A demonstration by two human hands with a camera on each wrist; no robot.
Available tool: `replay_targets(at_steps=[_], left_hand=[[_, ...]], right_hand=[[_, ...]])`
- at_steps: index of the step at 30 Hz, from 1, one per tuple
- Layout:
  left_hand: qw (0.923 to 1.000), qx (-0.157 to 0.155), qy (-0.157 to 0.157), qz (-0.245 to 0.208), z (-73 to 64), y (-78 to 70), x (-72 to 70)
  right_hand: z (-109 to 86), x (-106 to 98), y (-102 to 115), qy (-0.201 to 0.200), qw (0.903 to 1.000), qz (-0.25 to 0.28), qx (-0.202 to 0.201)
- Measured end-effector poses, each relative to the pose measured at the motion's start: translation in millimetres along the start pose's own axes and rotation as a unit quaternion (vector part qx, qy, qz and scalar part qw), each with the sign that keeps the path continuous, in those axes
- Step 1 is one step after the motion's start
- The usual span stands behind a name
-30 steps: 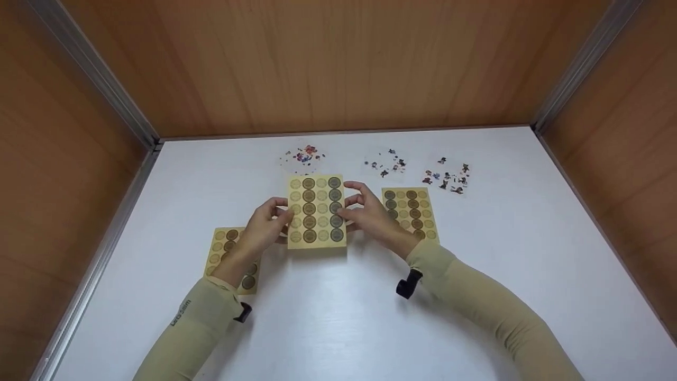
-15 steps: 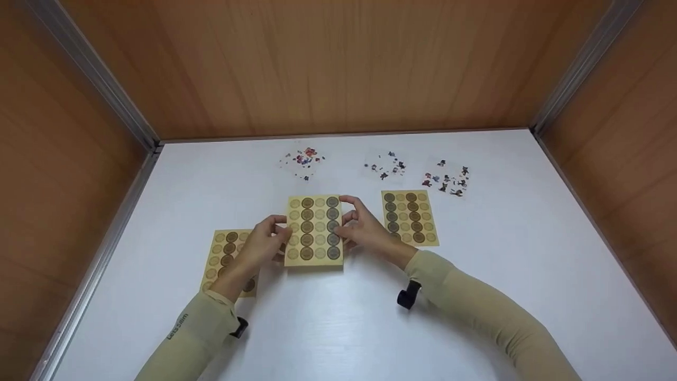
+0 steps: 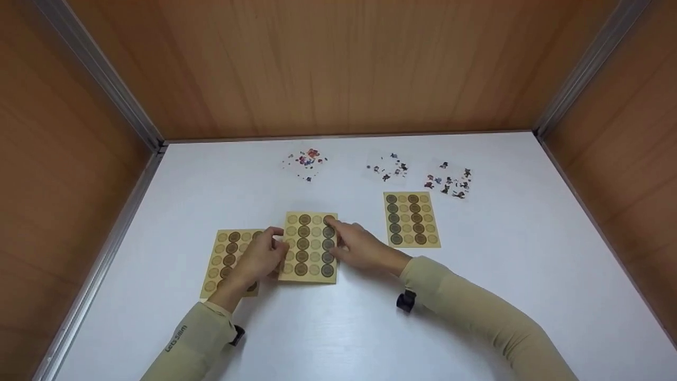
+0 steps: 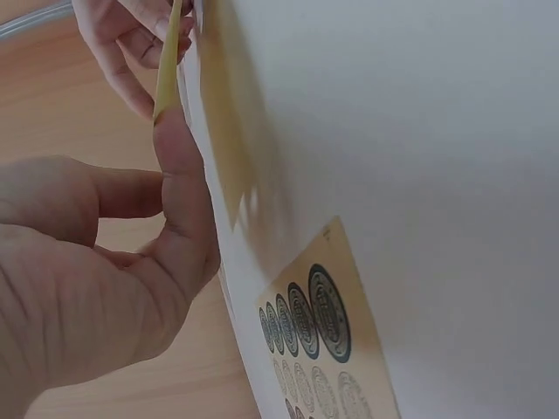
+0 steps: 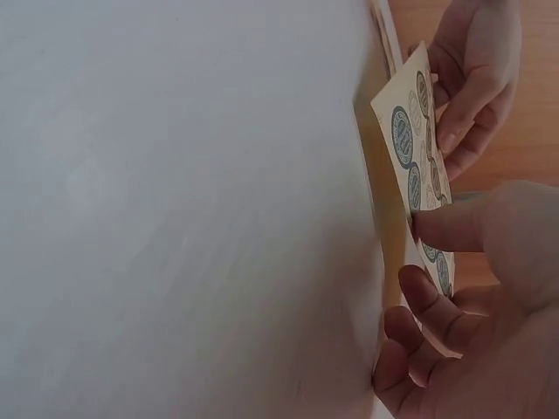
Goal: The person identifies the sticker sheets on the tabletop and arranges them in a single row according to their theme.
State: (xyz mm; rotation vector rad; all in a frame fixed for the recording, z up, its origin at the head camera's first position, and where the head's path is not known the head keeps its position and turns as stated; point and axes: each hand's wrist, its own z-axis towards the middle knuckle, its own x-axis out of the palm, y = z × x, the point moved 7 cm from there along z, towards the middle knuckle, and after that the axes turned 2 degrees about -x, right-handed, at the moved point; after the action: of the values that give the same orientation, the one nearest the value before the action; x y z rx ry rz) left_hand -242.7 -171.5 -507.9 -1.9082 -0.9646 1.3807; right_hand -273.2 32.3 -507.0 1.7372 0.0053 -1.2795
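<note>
A yellow sheet of round stickers [image 3: 316,246], with light, brown and grey columns, is held between both hands in the head view. My left hand [image 3: 260,257] pinches its left edge; the left wrist view shows the sheet [image 4: 168,78] edge-on above the white table. My right hand [image 3: 365,247] grips the right edge, with thumb and index finger at the grey column. In the right wrist view the thumb lies on the face of the sheet [image 5: 403,131], tilted close over the table. A second sticker sheet [image 3: 218,259] lies under the left forearm and is partly hidden.
A third sticker sheet [image 3: 411,219] lies right of the hands. Farther back are three clear sheets with small colourful stickers: one at left [image 3: 308,163], one in the middle [image 3: 389,166], one at right [image 3: 448,180]. Wooden panels [image 3: 338,69] enclose the white table [image 3: 338,338].
Both hands have brought the held sheet nearer to the person and lower toward the table. The right index finger has moved from beyond the edge onto the sheet's upper right corner.
</note>
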Motion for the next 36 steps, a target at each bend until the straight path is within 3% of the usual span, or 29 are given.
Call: replay_targets(at_steps=[3,9,14,28,36], left_hand=[[0.9999,-0.002,-0.003,0.012,-6.2,1.9,1.2],[0.9989,0.004,-0.007,0.046,-14.2,4.8,3.4],[0.9977,0.016,-0.013,0.065,-19.4,6.7,4.2],[0.9892,0.022,-0.023,0.143,-28.5,4.9,5.0],[0.9894,0.026,-0.017,0.142,-30.0,3.5,7.3]], right_hand=[[-0.7,3,4,0.016,0.9983,-0.057,-0.002],[2.3,12,9,0.062,0.9918,-0.11,0.022],[7.7,20,14,0.079,0.9836,-0.161,0.021],[12.8,23,22,0.083,0.9757,-0.202,0.014],[13.6,26,20,0.087,0.9709,-0.223,0.014]])
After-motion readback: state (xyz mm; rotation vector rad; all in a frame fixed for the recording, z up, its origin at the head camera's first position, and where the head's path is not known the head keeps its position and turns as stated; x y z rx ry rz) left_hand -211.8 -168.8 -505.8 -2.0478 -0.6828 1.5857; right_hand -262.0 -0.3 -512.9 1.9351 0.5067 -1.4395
